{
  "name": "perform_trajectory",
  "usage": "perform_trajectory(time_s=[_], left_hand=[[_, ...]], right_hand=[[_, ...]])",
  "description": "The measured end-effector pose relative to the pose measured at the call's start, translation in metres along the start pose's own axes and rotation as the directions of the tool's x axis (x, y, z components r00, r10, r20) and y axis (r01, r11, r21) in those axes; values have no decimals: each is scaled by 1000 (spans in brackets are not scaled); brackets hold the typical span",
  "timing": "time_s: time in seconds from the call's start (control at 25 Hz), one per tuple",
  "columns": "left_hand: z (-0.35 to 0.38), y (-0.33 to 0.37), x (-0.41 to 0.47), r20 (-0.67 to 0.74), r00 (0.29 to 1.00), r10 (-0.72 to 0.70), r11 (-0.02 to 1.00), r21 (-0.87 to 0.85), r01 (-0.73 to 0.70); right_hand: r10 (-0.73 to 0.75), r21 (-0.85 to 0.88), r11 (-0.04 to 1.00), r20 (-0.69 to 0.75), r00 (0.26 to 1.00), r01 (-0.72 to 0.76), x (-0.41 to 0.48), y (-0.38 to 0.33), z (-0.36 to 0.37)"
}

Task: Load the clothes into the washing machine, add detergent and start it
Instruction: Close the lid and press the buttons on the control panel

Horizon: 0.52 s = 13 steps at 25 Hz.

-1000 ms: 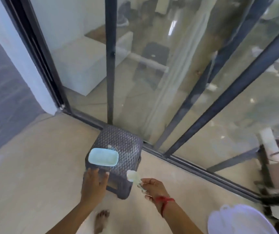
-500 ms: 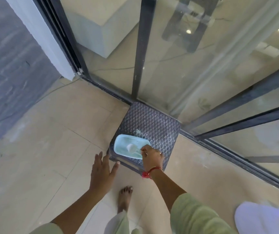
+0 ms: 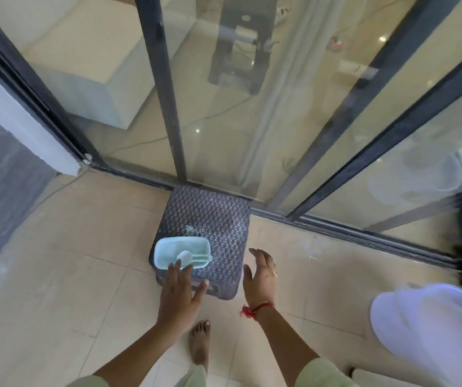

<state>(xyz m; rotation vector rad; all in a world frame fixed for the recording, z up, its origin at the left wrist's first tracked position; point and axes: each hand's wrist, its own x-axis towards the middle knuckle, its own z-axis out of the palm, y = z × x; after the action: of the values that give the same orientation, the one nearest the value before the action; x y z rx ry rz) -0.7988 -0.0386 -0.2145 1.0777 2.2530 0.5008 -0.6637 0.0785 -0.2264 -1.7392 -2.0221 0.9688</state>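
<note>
Detergent powder fills a pale mint-green rectangular tub (image 3: 168,248) that sits on the near-left corner of a dark woven-pattern plastic stool (image 3: 218,219). A small scoop (image 3: 189,257) of the same pale colour lies in the tub, its round bowl toward the middle and its handle reaching to the tub's right edge. No brand, label or writing can be read on the tub, the scoop or the stool.

The stool stands on a beige tiled floor (image 3: 56,275), its far side just beside the dark metal track of a sliding glass door (image 3: 224,107).

The left hand (image 3: 178,291) is open with fingers spread, palm down, over the stool's near edge; its fingertips reach the near rim of the tub, though whether they touch it cannot be told. The right hand (image 3: 260,277) is open too, empty, fingers loosely extended, hanging in the air just right of the stool and apart from it. A red thread bracelet (image 3: 255,309) circles the right wrist. Pale green sleeves show at the bottom of the view, and a bare foot (image 3: 199,344) rests on the tiles between the two forearms.

At the lower right, a white rounded lid-like shape (image 3: 430,328) is blurred; it may belong to the washing machine, but that cannot be told. No clothes are in view.
</note>
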Motion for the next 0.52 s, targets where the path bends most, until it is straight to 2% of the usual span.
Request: perform_trajectory(time_s=[0.08,0.2,0.36,0.48,0.52], left_hand=[[9,47,-10,54,992,114,993,1,-115],[41,144,-36,173,918,356,933,-17,-359],[102,283,-104,245,712,659,748,-108,-655],[157,373,-178,303,537,787,604,-204,-770],[170,389,-191,290,506,812,573,-234,-785]], right_hand=[[45,89,996,-198,979,-28,-22,24,-57],[196,218,970,-464,864,-103,-63,74,-153],[300,321,944,-729,616,-80,-128,147,-282],[345,370,929,-853,391,-12,-190,201,-377],[362,380,925,-865,349,-16,-200,212,-395]])
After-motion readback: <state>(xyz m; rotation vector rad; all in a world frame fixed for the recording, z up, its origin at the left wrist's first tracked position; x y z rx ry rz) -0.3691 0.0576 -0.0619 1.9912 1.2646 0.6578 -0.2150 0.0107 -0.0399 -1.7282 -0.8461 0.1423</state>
